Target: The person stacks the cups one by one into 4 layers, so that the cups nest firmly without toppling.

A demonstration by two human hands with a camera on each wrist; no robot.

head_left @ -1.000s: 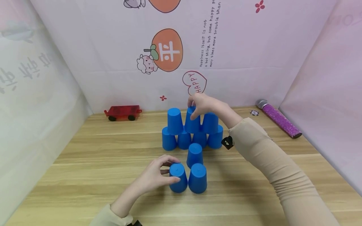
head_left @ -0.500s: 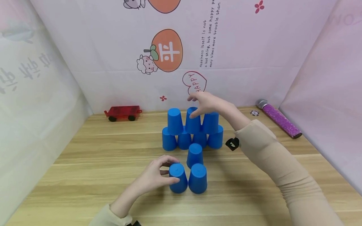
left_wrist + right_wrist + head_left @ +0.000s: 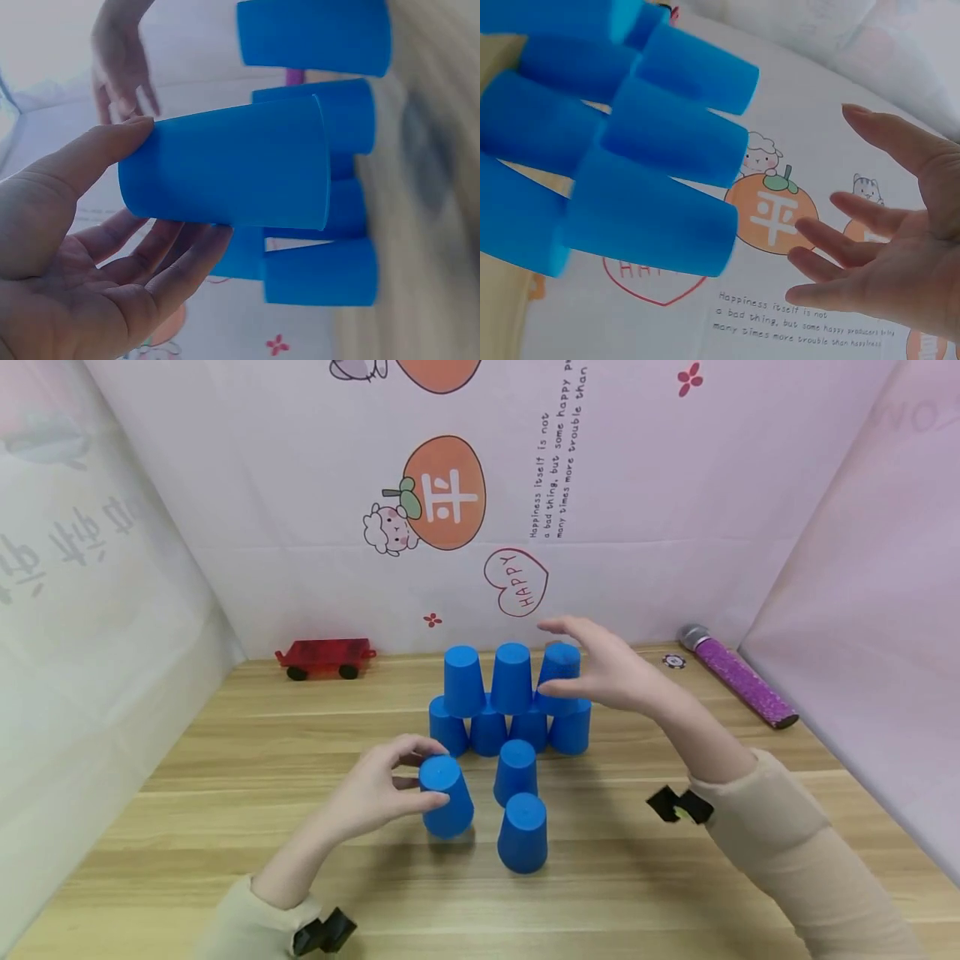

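We are seeing a blue plastic cup (image 3: 446, 795), upside down and tilted, being gripped off the table near the left. Two more upturned blue cups are standing right of it: one (image 3: 522, 832) nearest, one (image 3: 516, 772) just behind. At the far middle a stack of blue cups (image 3: 510, 702) is standing, four below and three resting on top.

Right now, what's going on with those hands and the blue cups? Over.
Left hand grips one blue cup, lifted off the table. Right hand open, empty, beside the cup stack. Two loose cups ahead; nothing blocking.
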